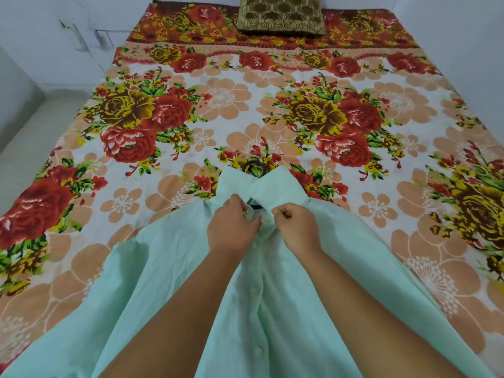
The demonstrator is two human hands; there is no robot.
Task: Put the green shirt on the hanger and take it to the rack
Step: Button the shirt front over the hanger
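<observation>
On the bed [191,77] | green shirt [163,268] over hanger [255,168] | left hand [231,227], right hand [296,227]: fingers [283,212] pinching placket edges

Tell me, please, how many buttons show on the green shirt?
3 buttons down the green shirt: one just below the left hand and right hand, one midway down, one near the frame's bottom. They may hide more.

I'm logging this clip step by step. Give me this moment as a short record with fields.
surface: floral bed sheet
garment: green shirt lies front up, collar away from the person
hanger: inside the shirt, black hook past the collar
left hand: pinches the shirt front below the collar
right hand: pinches the opposite front edge
other: cushion at the sheet's far end
</observation>
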